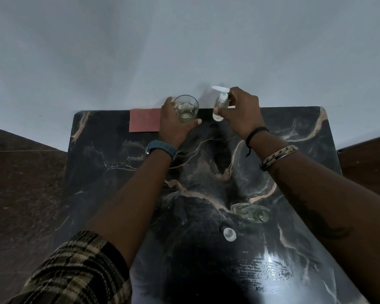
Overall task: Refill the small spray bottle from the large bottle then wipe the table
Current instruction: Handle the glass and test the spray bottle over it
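Note:
A small clear spray bottle (220,106) with a white pump head stands at the far edge of the black marble table (206,260). My right hand (241,113) grips it by the body and the head. Left of it is a drinking glass (186,109) with a little clear liquid, held by my left hand (173,123). A clear glass bottle (251,212) lies on its side, uncapped, nearer to me on the right. Its small clear cap (229,234) rests on the table close by.
A reddish-brown cloth (143,120) lies flat at the far edge, just left of the glass. The table stands against a pale wall (184,51). Dark floor (20,183) shows on both sides of the table.

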